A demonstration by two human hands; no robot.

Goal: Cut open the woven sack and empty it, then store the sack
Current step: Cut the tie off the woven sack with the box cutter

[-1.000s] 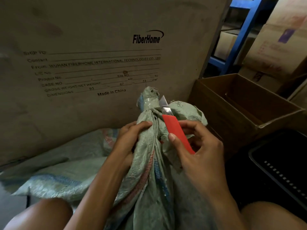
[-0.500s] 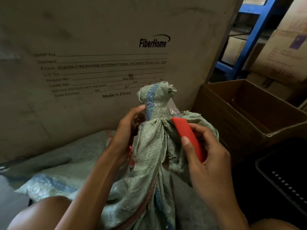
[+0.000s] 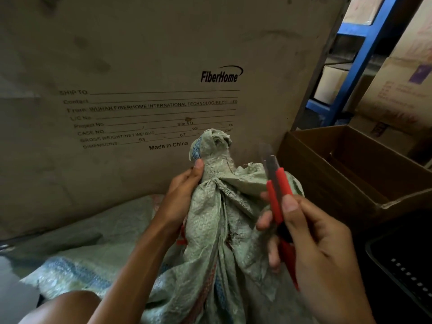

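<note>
A pale green woven sack (image 3: 219, 230) with blue and red stripes stands between my knees, its neck bunched and tied into a knot at the top. My left hand (image 3: 181, 195) grips the sack just under the knot, thumb pressed against the neck. My right hand (image 3: 311, 242) holds a red utility knife (image 3: 278, 197) upright to the right of the neck. Its blade is out and clear of the cloth.
A large FiberHome cardboard box (image 3: 140, 66) fills the background. Another flat woven sack (image 3: 77, 260) lies at the lower left. An open cardboard box (image 3: 346, 169) sits to the right, a black plastic crate (image 3: 402, 265) below it. Blue shelving (image 3: 350, 73) with cartons stands behind.
My right hand has drawn the knife away from the sack's neck, down and to the right, and turned it upright. My left hand has shifted up toward the knot.
</note>
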